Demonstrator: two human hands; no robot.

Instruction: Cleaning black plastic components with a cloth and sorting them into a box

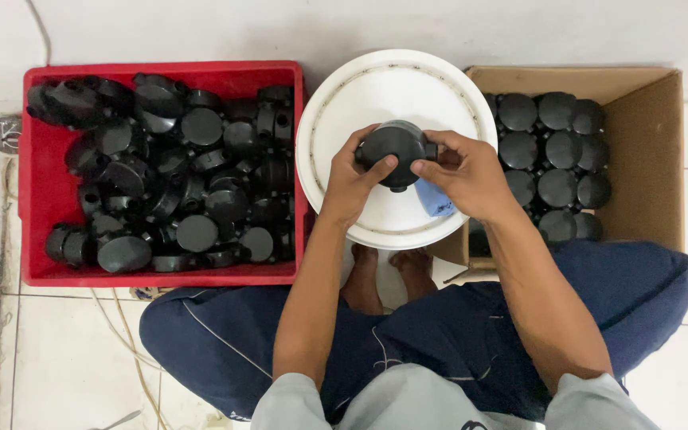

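A red crate of loose black junction boxes sits left. Over the white bucket lid, the left hand and right hand clamp one round black junction box between them, domed side up, a short spout pointing toward the person. The right hand also holds a blue cloth. A cardboard box of neatly packed boxes stands right.

The person wears a light grey short-sleeved shirt whose sleeves end above the elbows, leaving both forearms bare down to the hands, and dark navy trousers with thin pale seam lines, while both feet below the hands are bare.
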